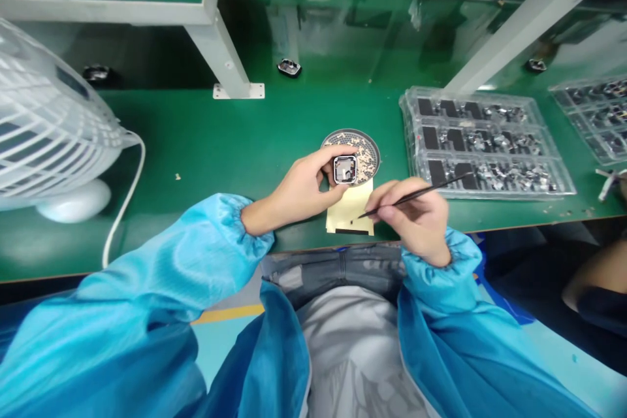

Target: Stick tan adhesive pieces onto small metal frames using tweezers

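Between the thumb and fingers of my left hand (306, 189) is a small square watch case (345, 170), its open side with the inner parts turned up. My right hand (416, 215) grips dark tweezers (414, 196) like a pen. Their tip points down left, over a yellow paper pad (350, 209) near the table's front edge. A tiny dark piece (351, 222) lies on the pad close to the tip; whether they touch I cannot tell. Behind the watch case stands a round grey dish (375, 153) with many small pale bits, partly covered by my left hand.
A clear compartment tray (490, 194) of watch parts sits at right, another tray (588, 117) beyond it. A white fan (53, 124) with its cord (142, 163) stands left. Shelf legs (220, 52) rise behind. A watch case (289, 68) lies at the back. A person's arm (595, 268) shows at right.
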The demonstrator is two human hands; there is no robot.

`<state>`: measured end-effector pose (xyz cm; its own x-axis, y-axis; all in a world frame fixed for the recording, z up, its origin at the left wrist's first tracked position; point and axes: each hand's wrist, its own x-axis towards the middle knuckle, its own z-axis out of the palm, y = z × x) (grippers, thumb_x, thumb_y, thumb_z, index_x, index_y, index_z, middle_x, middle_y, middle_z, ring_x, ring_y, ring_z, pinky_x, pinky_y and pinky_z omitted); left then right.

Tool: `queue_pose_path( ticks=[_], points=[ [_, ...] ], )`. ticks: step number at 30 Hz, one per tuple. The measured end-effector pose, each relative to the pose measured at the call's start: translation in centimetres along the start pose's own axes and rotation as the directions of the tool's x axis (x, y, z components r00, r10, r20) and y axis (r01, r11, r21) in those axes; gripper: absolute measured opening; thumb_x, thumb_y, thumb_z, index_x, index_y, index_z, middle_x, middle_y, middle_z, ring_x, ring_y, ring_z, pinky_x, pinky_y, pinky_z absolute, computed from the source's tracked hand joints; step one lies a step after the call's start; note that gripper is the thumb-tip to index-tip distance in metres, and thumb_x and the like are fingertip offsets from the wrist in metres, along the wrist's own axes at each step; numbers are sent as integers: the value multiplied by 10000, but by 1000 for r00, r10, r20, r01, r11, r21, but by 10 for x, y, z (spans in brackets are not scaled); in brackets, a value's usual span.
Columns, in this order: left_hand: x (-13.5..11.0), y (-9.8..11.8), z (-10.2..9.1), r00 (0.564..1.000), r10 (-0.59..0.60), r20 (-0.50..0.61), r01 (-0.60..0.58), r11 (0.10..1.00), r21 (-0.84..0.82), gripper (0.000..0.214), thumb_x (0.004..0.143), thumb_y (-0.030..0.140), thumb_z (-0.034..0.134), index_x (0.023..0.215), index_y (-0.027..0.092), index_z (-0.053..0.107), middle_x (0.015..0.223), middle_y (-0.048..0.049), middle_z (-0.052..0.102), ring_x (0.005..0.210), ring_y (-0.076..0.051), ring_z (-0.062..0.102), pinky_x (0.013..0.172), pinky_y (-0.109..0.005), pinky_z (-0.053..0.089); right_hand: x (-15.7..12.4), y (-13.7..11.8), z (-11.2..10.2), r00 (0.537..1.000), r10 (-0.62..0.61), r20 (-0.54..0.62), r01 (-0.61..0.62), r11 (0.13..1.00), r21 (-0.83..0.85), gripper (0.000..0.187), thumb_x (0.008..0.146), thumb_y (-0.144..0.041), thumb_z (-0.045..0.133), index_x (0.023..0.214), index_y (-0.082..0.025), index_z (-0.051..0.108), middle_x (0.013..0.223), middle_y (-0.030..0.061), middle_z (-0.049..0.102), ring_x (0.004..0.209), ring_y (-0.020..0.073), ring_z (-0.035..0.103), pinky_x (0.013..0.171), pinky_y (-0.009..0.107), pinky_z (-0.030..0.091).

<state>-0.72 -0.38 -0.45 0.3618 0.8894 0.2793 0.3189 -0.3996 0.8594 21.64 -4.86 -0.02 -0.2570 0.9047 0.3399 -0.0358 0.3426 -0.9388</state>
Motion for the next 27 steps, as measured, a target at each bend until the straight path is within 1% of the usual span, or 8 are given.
queue_pose_path(
  ticks=[1,3,6,9,12,16,22,27],
  points=[
    [0,0,0,1000,-6,5,6,1000,-12,573,815,137,729,1375,232,653,1050,-49,711,696,-134,593,639,-272,493,4,0,-1,995,-61,-75,58,998,-36,151,951,-324,765,962,-238,641,899,48,763,784,180,744,691,343,644],
    [-1,1,1,1000,-19,8,19,999,-38,532,826,189,760,1347,227,656,1041,-48,711,637,-114,542,574,-261,443,10,4,-3,958,-186,-218,158,977,-140,128,944,-291,768,971,-250,650,923,53,757,826,197,749,738,378,657],
    [-2,3,2,999,-30,-10,30,999,-33,355,874,292,776,1212,207,703,957,-35,713,600,-103,500,538,-252,390,12,14,-3,910,-279,-306,216,950,-224,99,948,-244,752,986,-254,660,944,56,759,874,212,757,793,409,662],
    [-4,4,3,999,-44,5,44,999,2,227,908,314,746,1098,190,732,825,-7,687,604,-101,508,563,-238,392,10,23,-2,908,-322,-268,256,933,-255,114,933,-209,757,1008,-246,680,943,51,774,879,212,759,751,384,655],
    [-4,3,4,995,-96,33,96,995,3,219,888,248,716,1095,183,743,747,19,660,578,-93,506,569,-223,399,8,25,-1,896,-368,-248,308,918,-249,160,905,-155,772,1022,-245,711,943,44,787,871,210,765,715,364,641],
    [-6,-2,6,990,-135,35,136,990,-36,256,906,228,678,1144,187,762,807,-8,715,581,-93,541,560,-214,414,10,21,0,910,-367,-194,308,910,-277,171,890,-144,787,1003,-267,747,956,33,814,880,219,782,759,391,656],
    [-8,-8,8,991,-131,29,132,991,-37,280,954,277,670,1198,188,773,892,-50,771,622,-111,622,559,-217,432,11,18,-2,941,-306,-146,247,914,-323,184,890,-144,799,1013,-278,770,1002,21,833,939,224,798,803,403,660],
    [-9,-8,7,992,-122,21,122,992,5,292,962,284,677,1217,180,774,829,-39,757,552,-89,527,522,-213,390,11,18,-4,948,-299,-111,241,899,-365,202,877,-119,811,1012,-264,774,1007,28,835,951,213,796,803,382,648]
  ],
)
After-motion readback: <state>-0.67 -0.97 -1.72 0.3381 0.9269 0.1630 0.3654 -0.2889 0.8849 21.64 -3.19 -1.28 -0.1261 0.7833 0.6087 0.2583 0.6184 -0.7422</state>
